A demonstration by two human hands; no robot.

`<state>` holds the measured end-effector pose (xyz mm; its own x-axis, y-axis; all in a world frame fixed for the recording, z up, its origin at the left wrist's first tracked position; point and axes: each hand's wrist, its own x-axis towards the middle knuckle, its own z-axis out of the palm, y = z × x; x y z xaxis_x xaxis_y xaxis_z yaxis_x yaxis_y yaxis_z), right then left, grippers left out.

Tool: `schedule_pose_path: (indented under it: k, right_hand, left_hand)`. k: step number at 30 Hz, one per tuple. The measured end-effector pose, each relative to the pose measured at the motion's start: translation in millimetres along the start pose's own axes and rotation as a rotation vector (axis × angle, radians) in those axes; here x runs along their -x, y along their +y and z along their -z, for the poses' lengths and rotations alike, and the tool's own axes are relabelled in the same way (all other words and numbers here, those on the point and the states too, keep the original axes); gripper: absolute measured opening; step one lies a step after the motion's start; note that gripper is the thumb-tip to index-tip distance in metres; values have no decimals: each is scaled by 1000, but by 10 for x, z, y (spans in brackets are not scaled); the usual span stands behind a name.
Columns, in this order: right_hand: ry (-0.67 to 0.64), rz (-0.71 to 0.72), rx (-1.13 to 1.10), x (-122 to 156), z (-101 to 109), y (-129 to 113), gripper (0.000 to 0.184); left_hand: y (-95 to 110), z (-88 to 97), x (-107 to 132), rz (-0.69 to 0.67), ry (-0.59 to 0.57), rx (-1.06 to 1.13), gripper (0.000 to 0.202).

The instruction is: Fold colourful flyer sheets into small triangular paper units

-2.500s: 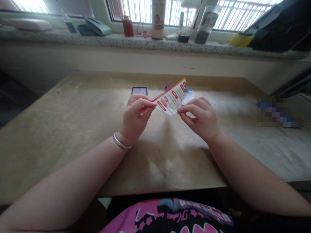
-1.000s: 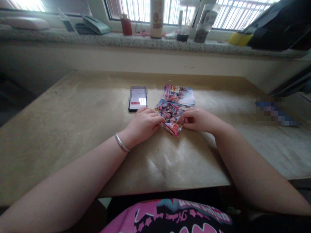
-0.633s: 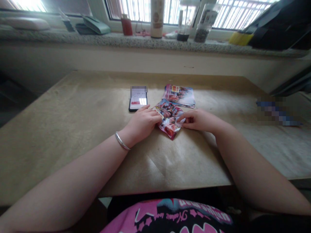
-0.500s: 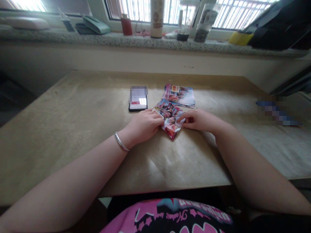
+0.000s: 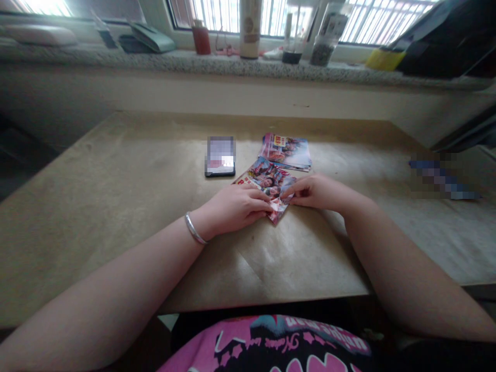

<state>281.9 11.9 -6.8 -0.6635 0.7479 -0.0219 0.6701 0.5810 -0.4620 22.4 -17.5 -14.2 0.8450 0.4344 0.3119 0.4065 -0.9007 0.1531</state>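
A colourful printed leaflet [image 5: 266, 176] lies turned at an angle on the table, its lower end folded to a point towards me. My left hand [image 5: 243, 207], with a silver bangle at the wrist, holds the leaflet, its thumb and fingertips pressed together at the fold near the lower tip. At the right edge, my right hand [image 5: 314, 191] pinches the paper with thumb and forefinger, the other fingers curled under. Just behind sits a stack of similar leaflets [image 5: 296, 153], close to the far end of the one in my hands.
A phone [image 5: 214, 160] lies left of the leaflets on the pale table [image 5: 116, 196]. Towards the right edge is a blue, partly blurred flat item [image 5: 437, 175]. Bottles and jars stand on the stone windowsill [image 5: 217, 66] behind, with a dark bag [image 5: 445, 46] at its right.
My left hand has slid right and towards me along the leaflet, down to its folded tip. More of the leaflet's left corner now shows. My right hand has barely moved.
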Motion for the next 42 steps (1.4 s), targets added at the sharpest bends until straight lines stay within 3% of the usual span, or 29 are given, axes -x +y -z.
schedule_pose_path:
  k: [9,13,19,23,31,37,42]
  right_hand:
    - [78,74,57,-12,-1,-22,21]
    - [169,1,142,-30,-24,-38,20]
    - [266,-220,191,-22,-28,-94,19]
    - [303,-198,174,-24,-31,-101,16]
    - [395,-99,-55,-49,-62,-106,14]
    - [373,-156,-260,-91,-116,7,14]
    - [314,-125,-318,-113,-159,82,15]
  left_hand:
    - [-11,-14,-4,-45,-48,112,27]
    - [-26,-20,-8,-37,-55,116,27]
    - [-11,-11,-10,-38,-51,118,27]
    - [-1,0,-13,-10,-62,123,28]
    - [60,-42,-20,82,-114,10,33]
    - [98,-46,-15,125,-126,-69,43]
    - [141,34,-31,142,-83,-135,33]
